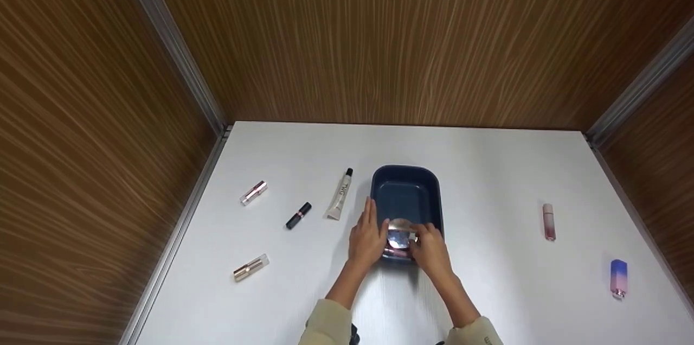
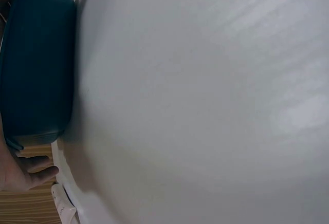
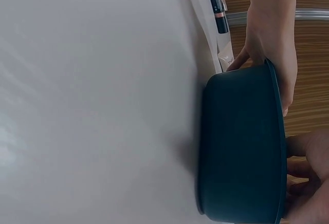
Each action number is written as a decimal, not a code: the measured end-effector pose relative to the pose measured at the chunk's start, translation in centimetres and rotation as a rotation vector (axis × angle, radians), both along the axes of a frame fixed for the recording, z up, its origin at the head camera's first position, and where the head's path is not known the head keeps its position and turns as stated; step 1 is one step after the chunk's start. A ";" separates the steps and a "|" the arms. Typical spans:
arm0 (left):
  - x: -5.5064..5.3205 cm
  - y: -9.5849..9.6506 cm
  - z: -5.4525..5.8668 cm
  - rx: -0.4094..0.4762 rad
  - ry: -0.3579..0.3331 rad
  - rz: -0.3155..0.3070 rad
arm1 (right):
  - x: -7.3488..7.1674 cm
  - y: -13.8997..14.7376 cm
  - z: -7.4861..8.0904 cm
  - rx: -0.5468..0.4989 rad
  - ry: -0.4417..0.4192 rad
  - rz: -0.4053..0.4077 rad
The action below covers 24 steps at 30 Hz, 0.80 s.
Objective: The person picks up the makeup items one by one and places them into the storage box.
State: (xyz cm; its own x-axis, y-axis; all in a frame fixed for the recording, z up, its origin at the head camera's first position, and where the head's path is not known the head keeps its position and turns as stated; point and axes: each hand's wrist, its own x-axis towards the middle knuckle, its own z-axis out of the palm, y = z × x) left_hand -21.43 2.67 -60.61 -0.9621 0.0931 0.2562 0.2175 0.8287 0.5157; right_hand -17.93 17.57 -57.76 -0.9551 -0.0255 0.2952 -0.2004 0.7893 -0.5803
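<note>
A dark blue rectangular box (image 1: 406, 174) stands on the white table. Inside its near end, my right hand (image 1: 432, 251) pinches a round, shiny silver compact (image 1: 399, 238) at its right edge. Pinkish tubes (image 1: 397, 253) lie partly hidden beneath it. My left hand (image 1: 366, 239) straddles the box's left wall, its straight fingers outside and its thumb over the rim beside the compact. From the left wrist, the box's outer side (image 2: 38, 64) shows, with left fingers (image 2: 41, 170) stretched beyond it. The right wrist view has both hands at the rim; the compact is hidden there.
Left of the box lie a white tube with black cap (image 1: 339, 196), a black lipstick (image 1: 298, 216), a clear-and-pink lipstick (image 1: 254, 193) and a gold lipstick (image 1: 251, 267). To the right are a pink lip gloss (image 1: 549, 222) and a blue-and-pink tube (image 1: 618, 277). Wood-grain panels (image 1: 401, 41) enclose the table.
</note>
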 end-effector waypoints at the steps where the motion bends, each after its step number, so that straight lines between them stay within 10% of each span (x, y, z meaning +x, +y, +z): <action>1: 0.0 0.0 0.0 0.001 -0.004 -0.001 | 0.0 0.0 0.0 -0.003 0.000 -0.002; 24: 0.1 0.1 0.0 0.012 0.041 0.001 | 0.2 0.4 0.2 -0.033 -0.009 -0.007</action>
